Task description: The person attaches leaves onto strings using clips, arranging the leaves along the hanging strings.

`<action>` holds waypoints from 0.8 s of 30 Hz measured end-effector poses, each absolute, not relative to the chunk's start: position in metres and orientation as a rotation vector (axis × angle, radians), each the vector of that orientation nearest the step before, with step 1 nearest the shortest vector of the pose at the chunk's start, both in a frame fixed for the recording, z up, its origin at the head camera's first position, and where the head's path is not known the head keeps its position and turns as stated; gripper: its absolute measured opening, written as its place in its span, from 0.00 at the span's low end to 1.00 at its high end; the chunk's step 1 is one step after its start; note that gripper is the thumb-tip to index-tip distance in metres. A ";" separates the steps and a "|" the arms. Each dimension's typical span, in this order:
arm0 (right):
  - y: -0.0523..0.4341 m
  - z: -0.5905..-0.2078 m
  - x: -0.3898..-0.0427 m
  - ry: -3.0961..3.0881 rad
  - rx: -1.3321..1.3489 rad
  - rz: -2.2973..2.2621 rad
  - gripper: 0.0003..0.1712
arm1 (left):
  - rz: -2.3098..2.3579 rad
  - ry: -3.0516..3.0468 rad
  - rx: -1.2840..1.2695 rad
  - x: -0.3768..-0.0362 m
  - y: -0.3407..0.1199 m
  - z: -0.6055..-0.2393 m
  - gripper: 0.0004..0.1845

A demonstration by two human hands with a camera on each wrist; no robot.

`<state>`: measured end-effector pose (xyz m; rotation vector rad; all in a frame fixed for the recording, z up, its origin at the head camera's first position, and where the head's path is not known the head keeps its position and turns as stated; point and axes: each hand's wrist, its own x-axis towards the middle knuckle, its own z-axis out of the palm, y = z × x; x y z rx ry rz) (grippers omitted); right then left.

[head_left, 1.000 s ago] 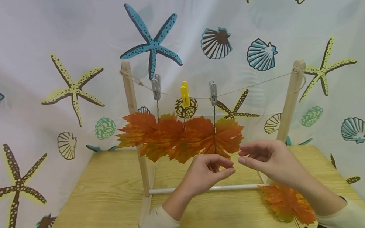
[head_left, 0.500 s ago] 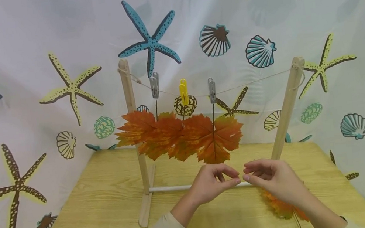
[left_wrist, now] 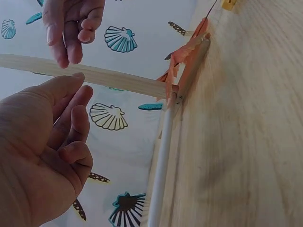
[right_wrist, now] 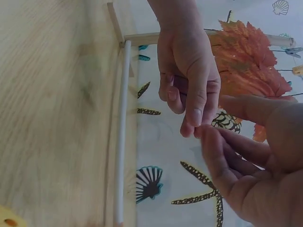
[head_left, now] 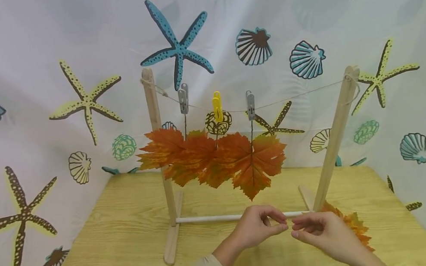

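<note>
My left hand [head_left: 262,227] and right hand [head_left: 325,234] hover fingertip to fingertip low in front of a wooden drying frame. Their fingers are loosely bent, and neither holds anything. Above them, orange maple leaves [head_left: 252,159] hang by their stems from a twine line [head_left: 299,96]. A grey clothespin [head_left: 183,100] at the left, a yellow clothespin [head_left: 216,106] in the middle and another grey clothespin [head_left: 251,105] grip the stems. Another orange leaf [head_left: 357,226] lies on the table at the right, partly behind my right hand.
Wooden posts [head_left: 336,137] and a white crossbar [head_left: 210,218] form the frame on the wood-grain table [head_left: 122,233]. A yellow piece [right_wrist: 10,218] with a hole shows at the right wrist view's corner. Behind hangs a shell-and-starfish curtain [head_left: 121,38].
Both hands have sunk from just below the hanging leaves to about the crossbar's level or lower, shifting slightly right. The hanging leaves and clothespins stay in place.
</note>
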<state>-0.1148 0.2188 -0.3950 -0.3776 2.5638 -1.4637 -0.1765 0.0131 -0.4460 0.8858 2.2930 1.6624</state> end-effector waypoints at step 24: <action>0.273 -0.465 -0.077 2.491 -0.039 -1.160 0.29 | 1.524 2.047 1.038 -0.181 0.091 -0.497 0.09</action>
